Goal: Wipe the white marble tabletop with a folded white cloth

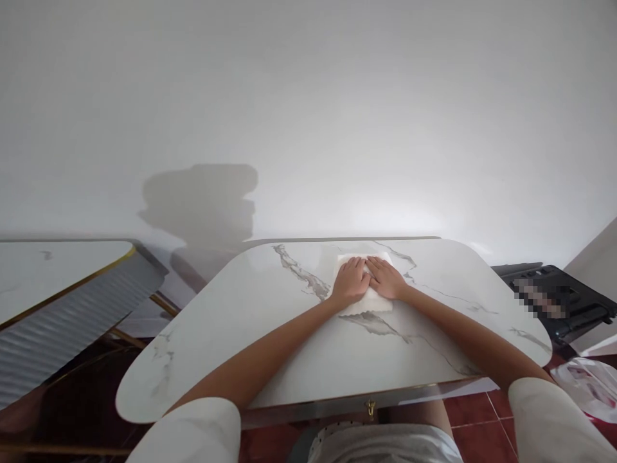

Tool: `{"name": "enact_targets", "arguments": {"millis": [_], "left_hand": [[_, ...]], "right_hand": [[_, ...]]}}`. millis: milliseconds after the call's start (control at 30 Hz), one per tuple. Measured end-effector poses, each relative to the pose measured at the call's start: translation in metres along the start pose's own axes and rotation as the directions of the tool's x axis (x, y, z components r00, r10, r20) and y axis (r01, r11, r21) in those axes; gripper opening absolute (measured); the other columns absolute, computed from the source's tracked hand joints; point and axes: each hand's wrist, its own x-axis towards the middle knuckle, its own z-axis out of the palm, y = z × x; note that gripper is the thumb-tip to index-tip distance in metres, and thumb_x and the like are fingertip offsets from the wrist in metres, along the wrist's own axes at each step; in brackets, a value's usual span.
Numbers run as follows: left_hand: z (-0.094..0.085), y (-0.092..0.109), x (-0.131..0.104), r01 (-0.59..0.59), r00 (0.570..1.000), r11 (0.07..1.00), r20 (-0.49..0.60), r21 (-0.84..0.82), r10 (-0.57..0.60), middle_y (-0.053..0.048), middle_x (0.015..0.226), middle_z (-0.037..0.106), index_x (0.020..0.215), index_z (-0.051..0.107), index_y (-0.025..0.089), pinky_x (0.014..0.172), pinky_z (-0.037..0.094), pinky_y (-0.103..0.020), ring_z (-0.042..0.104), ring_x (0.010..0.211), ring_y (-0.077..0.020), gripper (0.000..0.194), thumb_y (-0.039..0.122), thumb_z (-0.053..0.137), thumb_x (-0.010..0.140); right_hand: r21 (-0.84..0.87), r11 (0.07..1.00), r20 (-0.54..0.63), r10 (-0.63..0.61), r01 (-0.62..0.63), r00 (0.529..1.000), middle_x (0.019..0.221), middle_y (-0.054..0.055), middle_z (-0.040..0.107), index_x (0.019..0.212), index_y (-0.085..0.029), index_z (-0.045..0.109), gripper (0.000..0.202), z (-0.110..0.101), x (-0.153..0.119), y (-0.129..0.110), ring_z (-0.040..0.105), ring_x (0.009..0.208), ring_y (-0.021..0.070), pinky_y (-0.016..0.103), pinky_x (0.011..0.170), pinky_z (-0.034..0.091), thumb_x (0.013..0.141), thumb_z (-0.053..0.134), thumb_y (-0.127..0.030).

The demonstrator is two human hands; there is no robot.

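The white cloth [370, 303] lies flat on the desk [207, 328], a little right of the middle and toward the far side. Both hands press on it from above, the left hand [351, 283] on its left part and the right hand [386, 279] on its right, their thumbs meeting between them. The fingers of each hand are extended and laid over the cloth, not curled around it. Bare forearms reach in from white sleeves [197, 421] at the near side. The desk has a white top with grey-brown veining, and a small gold latch [370, 409] shows at its near edge. Beyond stands a pale wall [366, 116] with a dark shadow [202, 199] to the left. Left of the desk is a second veined tabletop [58, 276]; right, a black object [578, 292], partly pixelated. Red floor tiles [470, 408] show near right.
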Motion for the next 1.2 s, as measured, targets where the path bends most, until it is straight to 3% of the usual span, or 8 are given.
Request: {"name": "enact_targets", "arguments": {"millis": [133,233,333,467,700,900,1200], "left_hand": [[0.008,-0.027,0.038,0.047,0.999,0.999,0.007,0.017,-0.047,-0.013,0.137,0.046,0.126,0.047,0.011,0.108,0.026,-0.038,0.037,0.13,-0.0246,0.042,0.018,0.034,0.087],[0.011,-0.041,0.06,0.043,0.999,0.999,-0.01,0.026,-0.043,-0.012,0.132,0.051,0.124,0.049,0.011,0.106,0.028,-0.037,0.04,0.127,-0.0237,0.04,0.016,0.03,0.089],[0.014,-0.048,0.075,0.053,0.997,0.999,-0.05,0.014,-0.052,-0.009,0.124,0.057,0.12,0.052,0.014,0.103,0.031,-0.035,0.045,0.122,-0.0218,0.037,0.016,0.029,0.091],[0.021,-0.049,0.088,0.089,0.993,0.995,-0.08,0.038,-0.086,-0.011,0.125,0.056,0.121,0.051,0.013,0.101,0.032,-0.036,0.045,0.12,-0.0233,0.037,0.017,0.03,0.091],[0.034,-0.024,0.105,0.128,0.99,0.985,-0.074,0.112,-0.12,-0.016,0.124,0.055,0.121,0.051,0.008,0.101,0.032,-0.042,0.043,0.121,-0.0286,0.037,0.017,0.032,0.09],[0.045,0.007,0.108,0.096,0.994,0.992,-0.068,0.078,-0.091,-0.016,0.125,0.054,0.121,0.051,0.009,0.101,0.03,-0.042,0.041,0.122,-0.0285,0.037,0.019,0.033,0.09],[0.039,0.032,0.083,0.033,0.998,0.999,-0.051,0.012,-0.033,-0.014,0.128,0.052,0.122,0.05,0.01,0.103,0.03,-0.042,0.04,0.124,-0.0272,0.038,0.017,0.032,0.089]], "right_hand": [[0.003,1.0,0.026,-0.011,0.011,1.0,0.147,0.015,0.033,0.14,-0.005,0.034,0.053,0.005,0.048,0.02,0.028,0.136,0.0245,0.04,0.112,0.023,0.093,0.031,-0.03],[0.01,1.0,0.028,-0.001,0.0,1.0,0.14,0.015,0.044,0.133,-0.008,0.044,0.045,0.006,0.081,0.027,0.038,0.13,0.0246,0.04,0.105,0.032,0.093,0.033,-0.025],[0.018,0.999,-0.013,0.043,-0.043,0.999,0.125,0.016,0.058,0.119,-0.007,0.054,0.038,0.009,0.106,0.03,0.05,0.119,0.0232,0.038,0.099,0.038,0.094,0.028,-0.017],[0.012,0.997,-0.052,0.081,-0.081,0.995,0.126,0.017,0.057,0.119,-0.005,0.054,0.037,0.013,0.121,0.035,0.049,0.119,0.0222,0.035,0.1,0.035,0.095,0.027,-0.017],[0.011,0.999,-0.049,0.04,-0.039,0.998,0.134,0.011,0.052,0.128,-0.008,0.049,0.039,0.005,0.111,0.066,0.044,0.125,0.0175,0.03,0.104,0.031,0.095,0.028,-0.016],[0.001,0.995,-0.036,0.097,-0.097,0.995,0.141,0.012,0.044,0.134,-0.006,0.042,0.043,-0.003,0.083,0.088,0.037,0.131,0.0187,0.033,0.108,0.026,0.096,0.027,-0.019],[-0.029,0.984,-0.066,0.175,-0.177,0.982,0.142,0.014,0.041,0.136,-0.004,0.04,0.047,-0.011,0.04,0.075,0.034,0.133,0.0219,0.035,0.111,0.025,0.095,0.026,-0.023]]}}
